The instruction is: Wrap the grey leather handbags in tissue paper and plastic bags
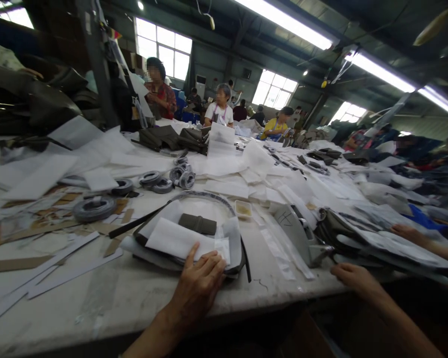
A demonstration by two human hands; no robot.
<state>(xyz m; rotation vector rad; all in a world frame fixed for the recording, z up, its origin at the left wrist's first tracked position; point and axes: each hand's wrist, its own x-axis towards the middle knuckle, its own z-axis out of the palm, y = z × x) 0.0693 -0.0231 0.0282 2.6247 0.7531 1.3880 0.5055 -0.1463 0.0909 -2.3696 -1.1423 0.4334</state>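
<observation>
My left hand [205, 276] lies with its fingers stretched out on a white foam sheet [179, 240], close to a clear strip on the sheet's right end. Underneath is a dark olive bag [241, 258] lying flat, with a wrapped loop handle [205, 195] at its far side and a dark strap [134, 223] trailing left. A dark olive band [197, 223] shows above the sheet. My right hand [353, 278] is closed at the table edge, just right of a grey tape dispenser [296, 236]; what its fingers pinch, if anything, is too small to make out.
Cardboard and paper strips [70, 268] litter the left, beside grey wrapped coils [95, 208]. A small clear tray [243, 209] stands beyond the bag. Wrapped bags [377, 238] are stacked at right, where another person's hand [410, 232] rests. Foam sheets [224, 164] cover the far table.
</observation>
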